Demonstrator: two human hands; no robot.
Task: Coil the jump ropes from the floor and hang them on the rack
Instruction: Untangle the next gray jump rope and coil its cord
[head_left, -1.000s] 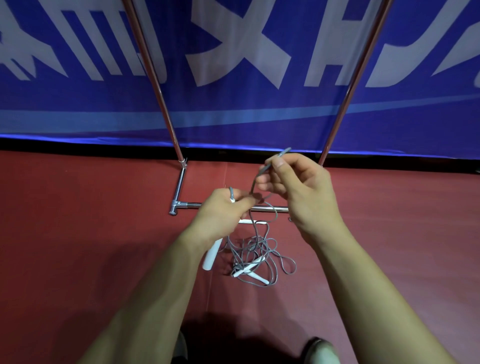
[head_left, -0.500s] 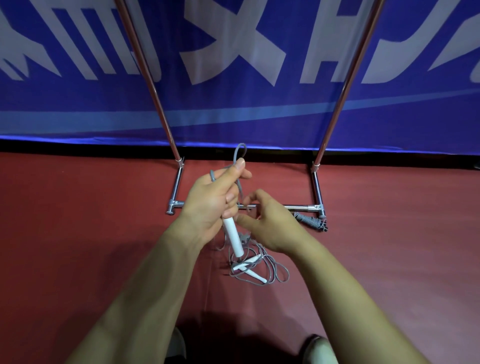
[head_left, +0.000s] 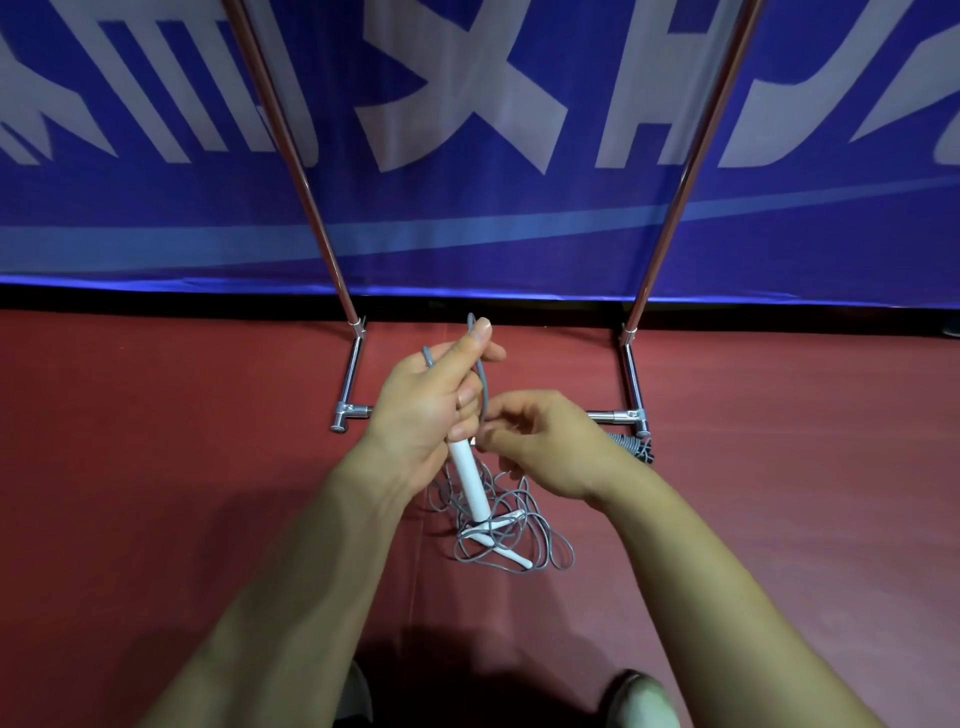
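Note:
My left hand grips a white jump rope handle that points down, with loops of its grey cord held up against the thumb. Just to the right, my right hand pinches the same grey cord below the left hand's fingers. On the red floor beneath lies a tangled pile of grey rope with two more white handles in it. The metal rack stands right behind the hands, its two poles rising out of view; its top is hidden.
A blue banner with white characters closes off the back. A coiled grey rope lies by the rack's right foot. My shoes show at the bottom edge. Red floor stretches to both sides.
My right hand came down from holding the cord high to beside the left hand. My left hand lifted, bringing the white handle up with loops of cord at its thumb.

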